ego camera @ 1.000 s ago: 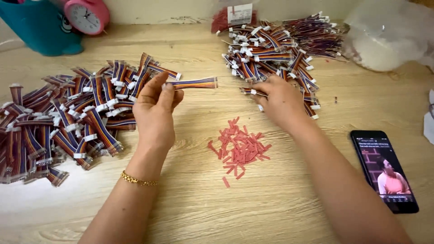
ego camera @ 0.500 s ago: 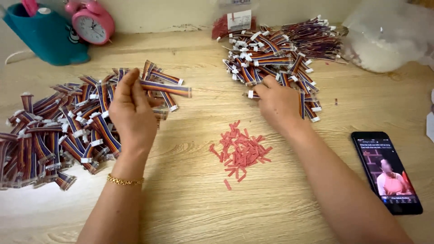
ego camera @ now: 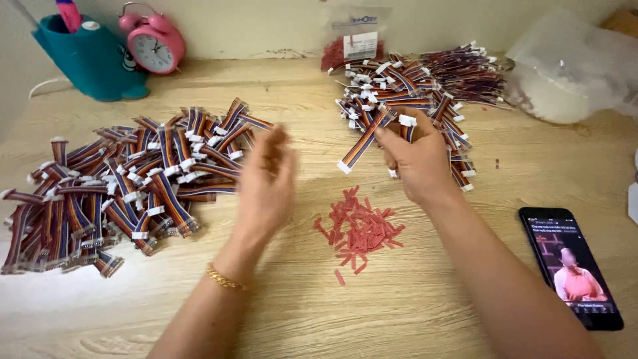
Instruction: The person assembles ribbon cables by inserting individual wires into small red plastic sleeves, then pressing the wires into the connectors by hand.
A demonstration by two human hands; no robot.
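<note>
Right hand (ego camera: 417, 159) pinches a flat rainbow-striped ribbon cable with white plug (ego camera: 362, 144); left hand (ego camera: 266, 183) blurred, fingers loosely spread, empty, beside big cable heap (ego camera: 119, 186).

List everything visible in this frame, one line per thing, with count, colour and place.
Ribbon cable in hand: one, rainbow-striped, white connector, pinched by right hand.
Left cable pile: many, rainbow, table left.
Right cable pile: many, rainbow, table back right.
Short tube pieces: many, red, table centre.
Alarm clock: one, pink, back left.
Holder: one, teal, back left.
Smartphone: one, black, screen lit, right edge.
Clear plastic bag: one, back right.
Small bag of red pieces: one, back centre.
Wooden table: one, light.
Bracelet: one, gold, left wrist.
Left hand: empty, blurred.
Right hand: holding cable.
</note>
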